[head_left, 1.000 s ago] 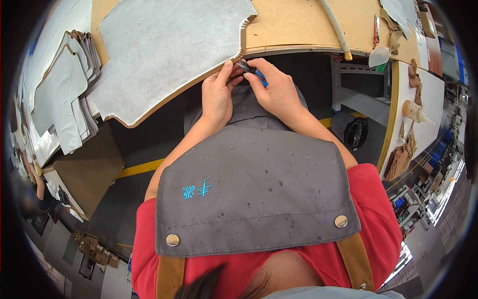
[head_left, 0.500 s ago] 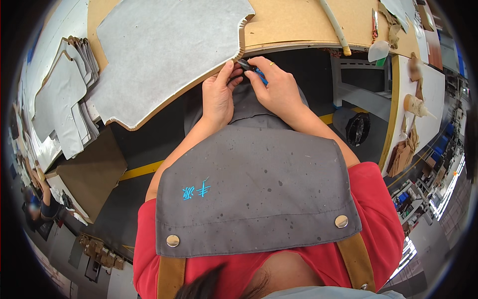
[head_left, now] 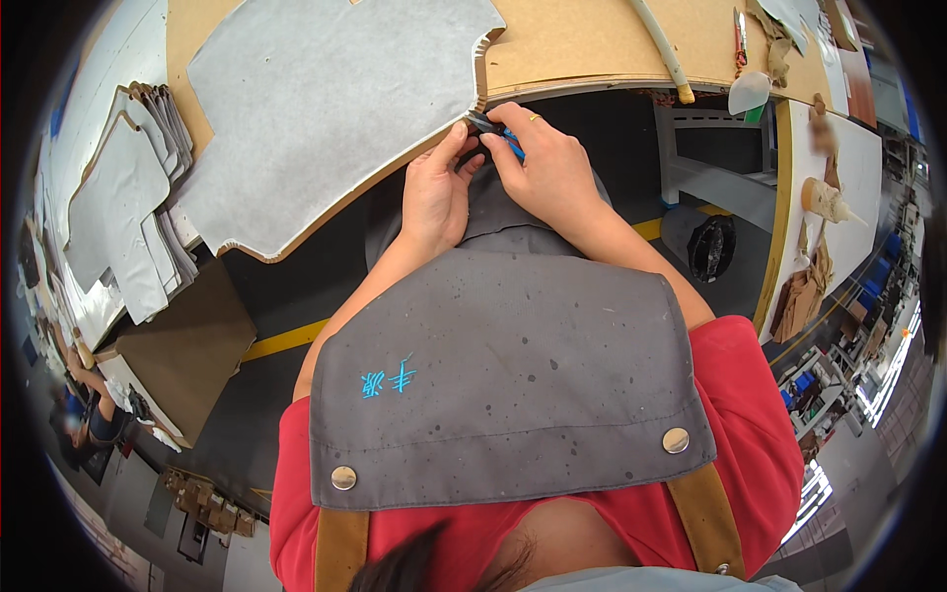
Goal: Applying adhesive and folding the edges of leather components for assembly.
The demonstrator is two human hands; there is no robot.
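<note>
A large grey sheet panel (head_left: pixel 335 118) with a folded brown edge lies on the bench, and its near edge juts out over the front. My left hand (head_left: pixel 437 192) pinches this edge between thumb and fingers, close to the corner with small notched folds. In my right hand (head_left: pixel 552 163) is a pair of pliers (head_left: pixel 515 144) with blue handles and dark jaws, its fingers wrapped round it. The jaws meet the panel's edge just beside my left fingertips. Whether they are closed on it I cannot tell.
A stack of smaller grey pieces (head_left: pixel 118 197) lies at the left. Toward the far right are a pale rod (head_left: pixel 663 47), red-handled scissors (head_left: pixel 740 39) and a white scraper (head_left: pixel 750 92). A glue bottle (head_left: pixel 824 200) lies on the right-hand table. Another person (head_left: pixel 94 414) is at the far left.
The panel has shifted very slightly. The pliers have turned a little, with their jaws tilted more toward the panel's edge. Both hands keep nearly the same place.
</note>
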